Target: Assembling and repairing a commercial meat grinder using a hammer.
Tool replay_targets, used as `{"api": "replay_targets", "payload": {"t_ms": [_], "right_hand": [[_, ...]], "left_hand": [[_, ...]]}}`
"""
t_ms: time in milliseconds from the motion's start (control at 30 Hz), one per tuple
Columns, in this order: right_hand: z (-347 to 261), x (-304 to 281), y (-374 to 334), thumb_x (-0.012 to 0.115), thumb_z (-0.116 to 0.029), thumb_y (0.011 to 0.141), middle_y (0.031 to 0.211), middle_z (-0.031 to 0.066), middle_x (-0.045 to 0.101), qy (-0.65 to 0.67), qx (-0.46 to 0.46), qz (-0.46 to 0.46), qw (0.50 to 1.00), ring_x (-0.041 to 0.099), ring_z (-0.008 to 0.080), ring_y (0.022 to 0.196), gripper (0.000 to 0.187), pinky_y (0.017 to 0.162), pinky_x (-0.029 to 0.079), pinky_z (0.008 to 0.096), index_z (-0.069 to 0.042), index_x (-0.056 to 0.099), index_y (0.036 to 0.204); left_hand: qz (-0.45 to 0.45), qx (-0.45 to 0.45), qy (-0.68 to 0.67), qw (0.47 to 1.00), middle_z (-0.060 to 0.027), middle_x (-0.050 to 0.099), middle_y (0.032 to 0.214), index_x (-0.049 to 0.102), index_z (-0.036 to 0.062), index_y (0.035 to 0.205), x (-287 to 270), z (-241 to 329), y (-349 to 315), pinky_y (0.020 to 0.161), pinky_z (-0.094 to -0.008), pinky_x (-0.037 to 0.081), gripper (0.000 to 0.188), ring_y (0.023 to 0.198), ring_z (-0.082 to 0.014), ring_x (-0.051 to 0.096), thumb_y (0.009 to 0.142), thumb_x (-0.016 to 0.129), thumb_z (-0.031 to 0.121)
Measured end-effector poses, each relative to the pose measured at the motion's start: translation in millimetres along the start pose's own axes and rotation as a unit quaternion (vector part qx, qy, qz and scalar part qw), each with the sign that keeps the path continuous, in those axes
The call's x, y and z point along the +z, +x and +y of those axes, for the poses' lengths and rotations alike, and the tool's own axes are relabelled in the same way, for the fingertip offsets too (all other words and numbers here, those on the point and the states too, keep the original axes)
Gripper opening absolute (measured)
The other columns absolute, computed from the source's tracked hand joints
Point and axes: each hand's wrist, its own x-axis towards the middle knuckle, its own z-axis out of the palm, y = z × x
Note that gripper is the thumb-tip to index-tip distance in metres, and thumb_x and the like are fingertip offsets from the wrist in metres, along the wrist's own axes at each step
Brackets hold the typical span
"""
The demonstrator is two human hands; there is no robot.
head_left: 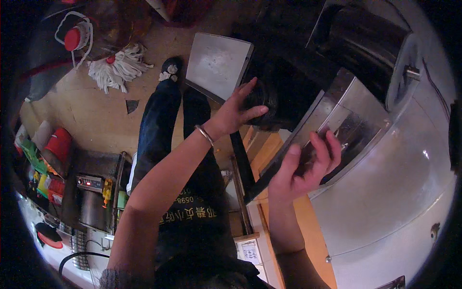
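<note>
My left hand (238, 110), with a bracelet at the wrist, has its thumb and fingers spread around the side of a dark, round, ribbed stack (265, 98). Poor light hides its exact kind and far side. My right hand (308, 164) is palm up with bent fingers and the thumb apart; nothing shows between them. It is beside a shiny steel bin (353, 123) with a slanted rim, and whether the fingertips touch it I cannot tell. Beyond my left hand stands a white flat-topped panel (219, 60) with a dark edge.
A white-stringed mop (115, 67) lies on the floor at far left, near a red-capped jug (72, 39). A steel appliance (91, 202) with a lit display and colourful packages (50, 164) are at left. A large dark cylinder (361, 45) sits far right, above a pale curved surface (385, 202).
</note>
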Motion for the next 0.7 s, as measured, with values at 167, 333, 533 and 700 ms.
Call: {"api": "replay_targets", "payload": {"t_ms": [167, 333, 533, 700], "right_hand": [[2.6, -1.2, 0.5, 0.056, -0.009, 0.078, 0.12, 0.0157, 0.032, -0.01, -0.01, 0.01, 1.0, 0.039, 0.0288, 0.11, 0.027, 0.092, 0.035, 0.038, 0.0, 0.052, 0.103], [-4.1, 3.4, -0.5, 0.052, -0.006, 0.08, 0.123, 0.013, 0.033, 0.006, -0.002, 0.011, 1.0, 0.039, 0.0245, 0.113, 0.026, 0.094, 0.033, 0.0347, 0.003, 0.05, 0.105], [-1.2, 3.3, -0.6, 0.057, -0.009, 0.076, 0.119, 0.0149, 0.035, -0.016, 0.005, 0.025, 1.0, 0.04, 0.0283, 0.109, 0.025, 0.092, 0.035, 0.039, -0.001, 0.053, 0.099], [0.2, 1.1, -1.3, 0.051, -0.006, 0.081, 0.123, 0.0132, 0.032, -0.021, -0.015, 0.003, 1.0, 0.041, 0.0248, 0.111, 0.025, 0.092, 0.035, 0.0333, 0.003, 0.05, 0.105]], "left_hand": [[-0.032, -0.027, -0.082, 0.996, -0.0178, 0.032, 0.132, 0.023, 0.0019, 0.134, 2.2, 22.2, 2.2, 0.099, -0.0324, 0.029, 0.083, 0.12, -0.0257, 0.035, 0.072, 0.07, 0.031], [-0.049, 0.032, 0.014, 0.998, -0.0157, 0.034, 0.131, 0.025, 0.0073, 0.134, -10.3, 17.8, 2.6, 0.099, -0.0316, 0.029, 0.082, 0.12, -0.0239, 0.036, 0.07, 0.071, 0.03], [-0.029, 0.063, 0.037, 0.997, -0.0092, 0.035, 0.132, 0.028, 0.0071, 0.132, 0.9, 18.4, 2.6, 0.1, -0.0317, 0.027, 0.065, 0.121, -0.0199, 0.033, 0.081, 0.061, 0.03], [0.155, -0.033, 0.017, 0.987, -0.0137, 0.041, 0.123, 0.037, 0.004, 0.123, 31.2, 6.4, 26.1, 0.097, -0.0302, 0.029, 0.047, 0.114, -0.0238, 0.04, 0.091, 0.036, 0.039]]}}
